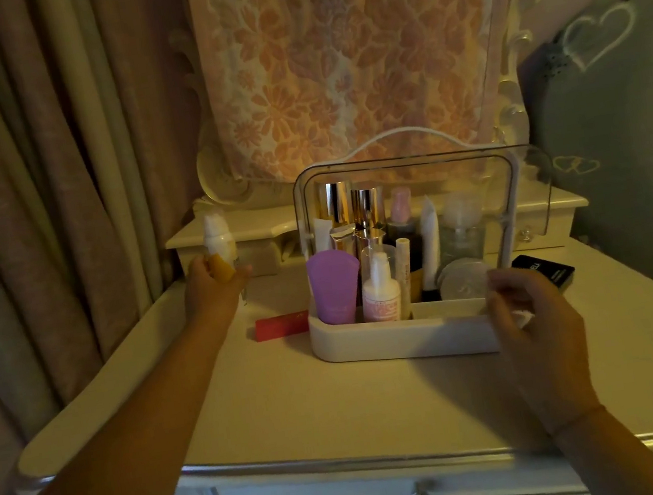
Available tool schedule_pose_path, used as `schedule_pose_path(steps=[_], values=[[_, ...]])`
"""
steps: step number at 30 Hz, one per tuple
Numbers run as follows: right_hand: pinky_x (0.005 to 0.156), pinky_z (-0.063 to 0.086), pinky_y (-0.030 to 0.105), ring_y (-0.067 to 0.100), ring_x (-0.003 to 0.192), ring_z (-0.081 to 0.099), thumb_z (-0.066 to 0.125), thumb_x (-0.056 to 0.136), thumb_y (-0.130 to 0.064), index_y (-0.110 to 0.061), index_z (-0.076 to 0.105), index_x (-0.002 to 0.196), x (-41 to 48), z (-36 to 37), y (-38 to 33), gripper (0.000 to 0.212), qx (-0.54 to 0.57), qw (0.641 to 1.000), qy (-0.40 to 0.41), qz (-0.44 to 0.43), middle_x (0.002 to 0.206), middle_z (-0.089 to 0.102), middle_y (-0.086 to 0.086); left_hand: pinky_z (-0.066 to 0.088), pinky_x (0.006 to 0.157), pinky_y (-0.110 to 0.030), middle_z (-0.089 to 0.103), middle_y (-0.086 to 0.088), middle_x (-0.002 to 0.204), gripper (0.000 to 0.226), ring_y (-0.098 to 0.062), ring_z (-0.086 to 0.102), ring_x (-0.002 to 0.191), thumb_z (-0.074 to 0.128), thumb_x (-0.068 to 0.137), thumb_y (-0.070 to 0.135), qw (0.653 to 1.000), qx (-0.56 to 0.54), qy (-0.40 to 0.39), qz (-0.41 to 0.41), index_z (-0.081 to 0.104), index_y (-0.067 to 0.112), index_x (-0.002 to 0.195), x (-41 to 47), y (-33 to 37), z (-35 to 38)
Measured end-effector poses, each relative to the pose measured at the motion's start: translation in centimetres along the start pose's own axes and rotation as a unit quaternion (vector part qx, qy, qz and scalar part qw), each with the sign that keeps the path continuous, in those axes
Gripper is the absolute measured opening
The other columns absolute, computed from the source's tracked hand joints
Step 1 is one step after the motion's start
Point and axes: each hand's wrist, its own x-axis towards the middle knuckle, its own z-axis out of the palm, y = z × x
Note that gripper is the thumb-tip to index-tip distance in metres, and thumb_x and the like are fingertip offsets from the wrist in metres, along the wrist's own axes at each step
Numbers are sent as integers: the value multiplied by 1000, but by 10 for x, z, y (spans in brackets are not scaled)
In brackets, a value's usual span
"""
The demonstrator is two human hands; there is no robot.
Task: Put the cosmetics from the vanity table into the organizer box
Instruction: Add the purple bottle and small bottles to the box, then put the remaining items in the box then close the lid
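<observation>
The white organizer box [371,339] stands mid-table with its clear lid [527,177] raised. It holds a purple tube [334,288], a pink-labelled pump bottle [382,296], gold-capped bottles [335,204], a round jar [463,279] and several other items. My left hand [210,282] is at the far left of the table, closed around the lower part of a white pump bottle [216,237]. My right hand [534,323] hovers at the box's front right corner, fingers loosely curled and apart, nothing clearly in it.
A flat red packet [281,325] lies on the vanity table [339,409] just left of the box. A black case [546,269] lies to its right. Behind are the raised drawer shelf [197,238], a cloth-draped mirror, curtains at left and a cushion at right.
</observation>
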Motion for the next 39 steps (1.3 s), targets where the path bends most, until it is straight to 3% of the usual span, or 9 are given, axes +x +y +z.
schedule_pose_path(steps=[5, 14, 17, 20, 22, 26, 31, 37, 39], values=[[75, 42, 2, 15, 93, 55, 57, 88, -1, -3, 60, 112, 3, -6, 5, 24, 41, 988, 116, 91, 104, 60, 5, 50, 80, -43, 61, -17, 114, 55, -34, 59, 98, 74, 72, 29, 998, 48, -5, -27, 52, 7, 117, 18, -10, 8], [92, 39, 30, 34, 115, 51, 64, 83, 0, 1, 56, 119, 29, -20, 43, 36, 20, 968, 140, 205, 125, 52, 21, 47, 77, -42, 61, -21, 115, 48, -36, 58, 99, 71, 78, 25, 998, 52, 33, 6, 52, 3, 117, -5, -17, -13], [106, 37, 47, 37, 126, 43, 67, 83, -10, -3, 47, 133, 57, -38, 69, 54, -59, 968, 78, 230, 137, 45, 20, 45, 71, -36, 64, -17, 110, 50, -31, 61, 94, 73, 76, 25, 999, 29, 33, 29, 55, 5, 118, -29, -15, -31], [107, 35, 56, 39, 131, 39, 65, 86, -32, -12, 26, 147, 83, -50, 85, 75, -62, 946, -45, 315, 147, 38, 17, 51, 78, -44, 65, -14, 107, 44, -30, 62, 93, 74, 76, 24, 1000, 13, -9, 20, 57, 7, 112, -54, -17, -41], [108, 34, 53, 38, 131, 41, 59, 87, -46, -16, 21, 148, 88, -51, 89, 78, -76, 929, -128, 339, 147, 40, 16, 51, 80, -48, 65, -16, 105, 39, -32, 61, 93, 72, 77, 22, 1000, 2, -26, 13, 57, 6, 109, -67, -17, -42], [100, 37, 45, 34, 122, 47, 57, 85, -52, -12, 38, 141, 85, -51, 91, 71, -104, 920, -207, 317, 136, 50, 16, 50, 77, -43, 63, -14, 107, 41, -31, 60, 93, 70, 80, 20, 998, -31, -45, 11, 54, 7, 115, -81, -11, -40], [82, 41, 37, 27, 102, 53, 69, 79, -45, -10, 48, 128, 82, -63, 83, 64, -78, 918, -222, 319, 117, 57, 14, 46, 69, -27, 61, -5, 109, 50, -22, 59, 94, 69, 79, 26, 997, -41, -62, 20, 49, 11, 122, -92, -13, -36], [93, 47, 46, 33, 109, 54, 81, 69, -9, -16, 44, 123, 74, -84, 76, 66, 3, 923, -215, 318, 116, 54, 15, 45, 70, -30, 63, -7, 108, 43, -21, 59, 92, 69, 80, 30, 997, -11, -80, 20, 52, 12, 117, -92, -18, -37], [77, 50, 38, 29, 98, 56, 79, 66, 3, -17, 46, 113, 67, -91, 73, 61, 14, 943, -181, 278, 107, 56, 13, 46, 73, -33, 64, -7, 109, 43, -21, 60, 93, 68, 81, 30, 996, -7, -87, 19, 53, 12, 116, -92, -19, -37]])
